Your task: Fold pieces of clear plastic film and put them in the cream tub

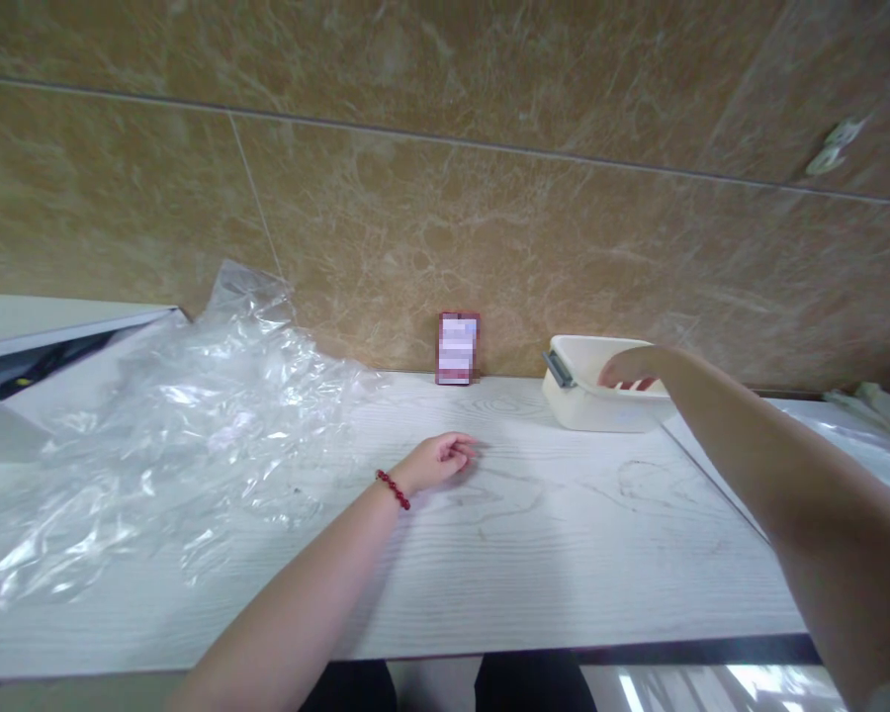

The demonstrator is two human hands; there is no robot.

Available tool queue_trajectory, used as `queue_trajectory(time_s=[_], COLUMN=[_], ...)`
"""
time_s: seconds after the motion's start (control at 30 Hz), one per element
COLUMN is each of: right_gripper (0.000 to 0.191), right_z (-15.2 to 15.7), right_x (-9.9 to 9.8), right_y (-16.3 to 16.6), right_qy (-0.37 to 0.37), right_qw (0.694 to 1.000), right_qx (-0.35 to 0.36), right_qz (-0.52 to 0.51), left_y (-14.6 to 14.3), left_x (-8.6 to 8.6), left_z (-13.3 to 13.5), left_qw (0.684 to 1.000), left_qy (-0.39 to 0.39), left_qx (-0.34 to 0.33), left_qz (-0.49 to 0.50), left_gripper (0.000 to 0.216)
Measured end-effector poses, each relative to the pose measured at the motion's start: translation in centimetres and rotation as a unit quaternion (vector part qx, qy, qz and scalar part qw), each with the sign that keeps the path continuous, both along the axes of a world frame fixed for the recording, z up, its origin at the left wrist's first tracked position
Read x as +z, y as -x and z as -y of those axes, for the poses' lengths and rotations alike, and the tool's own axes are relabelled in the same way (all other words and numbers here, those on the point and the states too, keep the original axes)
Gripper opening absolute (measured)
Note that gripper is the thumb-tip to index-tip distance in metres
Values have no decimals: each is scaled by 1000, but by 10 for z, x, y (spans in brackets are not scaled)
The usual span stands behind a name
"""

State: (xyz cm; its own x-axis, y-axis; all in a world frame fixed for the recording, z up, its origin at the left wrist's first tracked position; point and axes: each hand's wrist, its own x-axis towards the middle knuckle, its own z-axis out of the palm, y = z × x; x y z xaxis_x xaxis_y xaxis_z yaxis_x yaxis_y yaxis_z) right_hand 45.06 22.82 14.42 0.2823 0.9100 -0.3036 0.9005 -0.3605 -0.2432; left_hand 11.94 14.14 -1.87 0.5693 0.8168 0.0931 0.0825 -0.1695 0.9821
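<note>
My left hand (pixel 440 461) rests on its side on the white wood-grain table (pixel 445 574), its fingers loosely curled and apart, with nothing in them. A red beaded bracelet (pixel 393 489) circles that wrist. On the right, my right hand (pixel 629 366) reaches down into a cream plastic bin (pixel 600 413) with a grey handle clip (pixel 559 369). Its fingertips are hidden behind the bin's wall, and I cannot see what they touch. Between the hands, farther back, a red-framed phone (pixel 457 348) with a lit, blurred screen leans against the wall.
Crumpled clear plastic sheeting (pixel 215 415) spreads over the table's left side, beside an open white box (pixel 96 366) with dark contents. More plastic wrap (pixel 860 440) lies at the far right. A brown marbled tile wall (pixel 386 218) borders the back edge.
</note>
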Motion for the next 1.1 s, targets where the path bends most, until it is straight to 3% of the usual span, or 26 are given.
queue_trajectory(time_s=[0.03,0.07,0.13,0.2,0.23,0.4,0.47,0.53,0.67,0.8,0.9,1.0,1.1], right_gripper=[6,8,18,21,22,20,20,22,21,22,24,26,27], right_z=[5,11,29,52,64,103,104,100,88,81,79,79,78], right_x=[9,18,28,22,12,-81,-116,-139,-152,-153,-157,-160,-161], right_y=[4,10,29,57,74,163,184,191,181,176,179,181,180], right_qy=[-33,-130,-249,-381,-395,-261,-234,-227,-238,-263,-276,-297,-303], right_qw=[998,986,960,919,914,939,938,938,929,920,909,893,887], right_qx=[30,56,60,77,90,168,175,172,184,180,186,181,174], right_qz=[42,91,118,69,32,-147,-188,-198,-215,-229,-251,-285,-303], left_y=[0,0,-1,-1,-2,-1,-1,-1,-2,20,67,133,199], left_x=[0,0,0,0,0,0,1,2,8,28,51,67,72], left_z=[0,0,1,2,3,3,2,2,5,10,14,20,32], left_qw=[1000,1000,1000,1000,1000,999,996,987,976,962,914,834,738], left_qy=[2,4,7,12,13,-32,-84,-138,-172,-168,-194,-178,-144], left_qx=[-2,-2,4,7,7,3,9,12,26,126,272,438,537], left_qz=[5,9,13,15,16,0,-41,-86,-131,-174,-230,-286,-382], left_gripper=[32,32,30,28,28,28,24,20,23,29,33,35,38])
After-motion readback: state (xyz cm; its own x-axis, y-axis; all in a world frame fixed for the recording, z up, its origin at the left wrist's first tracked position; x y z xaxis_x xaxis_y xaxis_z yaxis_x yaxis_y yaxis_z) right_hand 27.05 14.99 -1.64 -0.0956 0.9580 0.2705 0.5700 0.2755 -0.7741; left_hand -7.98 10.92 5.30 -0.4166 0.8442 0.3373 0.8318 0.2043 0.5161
